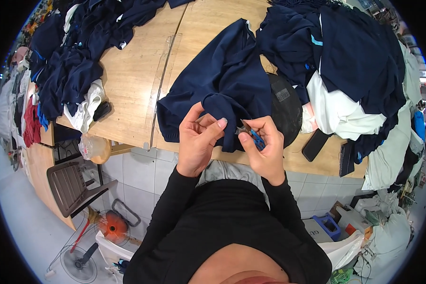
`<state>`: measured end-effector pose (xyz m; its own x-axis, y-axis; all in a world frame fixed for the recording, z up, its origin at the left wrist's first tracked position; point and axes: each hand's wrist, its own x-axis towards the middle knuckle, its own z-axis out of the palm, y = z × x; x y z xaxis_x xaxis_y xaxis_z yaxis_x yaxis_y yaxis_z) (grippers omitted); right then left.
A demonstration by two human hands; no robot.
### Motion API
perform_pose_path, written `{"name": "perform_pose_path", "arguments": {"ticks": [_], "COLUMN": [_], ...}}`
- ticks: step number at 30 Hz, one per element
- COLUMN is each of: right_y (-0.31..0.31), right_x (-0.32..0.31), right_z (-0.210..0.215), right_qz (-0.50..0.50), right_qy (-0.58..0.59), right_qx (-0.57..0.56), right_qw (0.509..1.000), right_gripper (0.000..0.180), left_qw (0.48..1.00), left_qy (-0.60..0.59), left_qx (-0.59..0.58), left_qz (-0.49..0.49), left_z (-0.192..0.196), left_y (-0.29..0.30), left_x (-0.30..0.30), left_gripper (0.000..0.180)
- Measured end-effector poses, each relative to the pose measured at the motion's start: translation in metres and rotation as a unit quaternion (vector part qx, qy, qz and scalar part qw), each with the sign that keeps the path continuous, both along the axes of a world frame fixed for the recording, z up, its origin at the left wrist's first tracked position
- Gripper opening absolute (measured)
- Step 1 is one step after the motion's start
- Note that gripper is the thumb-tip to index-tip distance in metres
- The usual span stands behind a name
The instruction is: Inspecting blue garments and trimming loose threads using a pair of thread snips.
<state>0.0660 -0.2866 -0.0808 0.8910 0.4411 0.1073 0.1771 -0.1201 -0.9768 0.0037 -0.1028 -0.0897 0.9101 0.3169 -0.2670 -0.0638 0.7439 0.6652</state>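
A heap of navy garments (73,52) covers the left end of the wooden worktop (132,80); a brown plastic chair (73,184) stands below it. At centre a navy garment (225,80) lies spread, its long axis running from the far edge down to the near edge, its hem hanging over. The left hand (196,142) rises palm-inward, fingers closed on a fold of that hem. The right hand (265,149), just beside, grips small blue-handled snips (253,136), blades pointing left toward the fold. A black mesh cap (286,106) lies behind; further right, a dark-and-white clothing pile (355,71) and a black phone (315,144).
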Motion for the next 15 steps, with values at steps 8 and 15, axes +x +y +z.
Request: {"name": "perform_pose_path", "arguments": {"ticks": [8,15], "right_y": [0.0064,0.0082], "right_x": [-0.002,-0.002], "right_z": [0.0019,0.0069], "right_qz": [-0.019,-0.011], "right_qy": [-0.014,-0.017], "right_qx": [-0.005,0.0], "right_qw": [1.0,1.0], "right_gripper": [0.029,0.028], "left_qw": [0.999,0.997], "left_qy": [-0.004,0.02], "left_qx": [0.052,0.081], "left_qz": [-0.005,-0.005], "left_z": [0.0044,0.0037], "left_y": [-0.0064,-0.0079], "left_x": [-0.0028,-0.0042], "left_gripper": [0.052,0.054]}}
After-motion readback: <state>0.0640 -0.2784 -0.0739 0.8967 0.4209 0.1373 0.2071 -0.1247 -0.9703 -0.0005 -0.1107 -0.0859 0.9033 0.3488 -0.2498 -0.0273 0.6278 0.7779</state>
